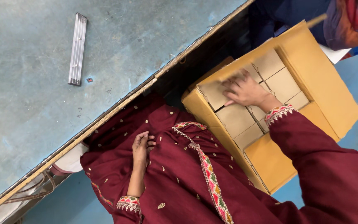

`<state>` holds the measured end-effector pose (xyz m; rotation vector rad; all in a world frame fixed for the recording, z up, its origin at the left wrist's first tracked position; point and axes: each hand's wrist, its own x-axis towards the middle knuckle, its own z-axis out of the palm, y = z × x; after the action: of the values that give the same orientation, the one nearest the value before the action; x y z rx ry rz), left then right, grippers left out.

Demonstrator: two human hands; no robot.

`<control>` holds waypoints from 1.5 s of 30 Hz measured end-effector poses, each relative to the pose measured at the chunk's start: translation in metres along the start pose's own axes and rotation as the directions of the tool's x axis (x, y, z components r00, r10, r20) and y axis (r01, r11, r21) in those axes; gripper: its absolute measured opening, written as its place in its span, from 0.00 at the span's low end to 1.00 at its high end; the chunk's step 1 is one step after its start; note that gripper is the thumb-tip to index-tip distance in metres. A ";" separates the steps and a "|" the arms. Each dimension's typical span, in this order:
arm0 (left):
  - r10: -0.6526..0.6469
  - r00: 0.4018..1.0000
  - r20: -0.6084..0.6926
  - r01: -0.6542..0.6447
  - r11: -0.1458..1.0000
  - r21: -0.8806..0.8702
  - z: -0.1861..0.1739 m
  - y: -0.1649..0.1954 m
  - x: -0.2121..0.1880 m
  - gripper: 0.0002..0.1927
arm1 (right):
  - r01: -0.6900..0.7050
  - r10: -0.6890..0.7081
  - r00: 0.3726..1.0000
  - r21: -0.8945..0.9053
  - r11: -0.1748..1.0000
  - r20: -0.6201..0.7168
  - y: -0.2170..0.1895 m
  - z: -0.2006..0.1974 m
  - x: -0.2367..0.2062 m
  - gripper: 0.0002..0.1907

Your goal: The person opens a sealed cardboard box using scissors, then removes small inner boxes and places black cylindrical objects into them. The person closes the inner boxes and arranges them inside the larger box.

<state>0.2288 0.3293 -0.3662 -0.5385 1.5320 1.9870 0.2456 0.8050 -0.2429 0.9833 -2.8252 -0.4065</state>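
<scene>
Right hand (245, 91) stretched out, palm down, onto small cardboard boxes (236, 119) packed in an open carton (328, 87).
Fingers spread flat, nothing gripped; left hand (141, 148) is rested loosely curled and empty on the lap, just below the surface (30, 103) edge.

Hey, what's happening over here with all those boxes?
A person in a dark red embroidered garment sits beside a large open tan cardboard carton on the floor. Their right hand reaches into it, fingers spread on the small plain brown cardboard boxes packed in rows inside. Their left hand lies on their lap, holding nothing. On the blue-grey worktable beside them lies a ridged silver metal strip.
</scene>
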 end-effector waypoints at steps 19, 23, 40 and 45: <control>0.044 0.999 -0.020 -0.044 0.999 -0.001 0.017 0.019 -0.021 0.14 | 0.538 -0.458 0.835 -0.622 0.569 0.304 -0.011 -0.114 0.084 0.07; 0.092 0.996 0.000 -0.092 0.996 -0.003 0.019 0.024 -0.025 0.14 | 0.594 -0.537 0.793 -0.564 0.574 0.288 -0.005 -0.129 0.084 0.07; 0.079 0.997 -0.010 -0.079 0.997 0.000 0.009 0.009 -0.020 0.13 | 0.594 -0.560 0.799 -0.145 0.791 0.217 -0.001 -0.071 0.032 0.07; 0.100 0.995 0.021 -0.100 0.995 -0.006 -0.001 -0.002 -0.014 0.14 | 0.595 -0.565 0.788 -0.066 0.801 0.246 0.019 -0.110 0.045 0.06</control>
<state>0.2407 0.3265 -0.3594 -0.4485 1.5689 2.0658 0.2216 0.7685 -0.1309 1.8808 -2.5432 -0.8050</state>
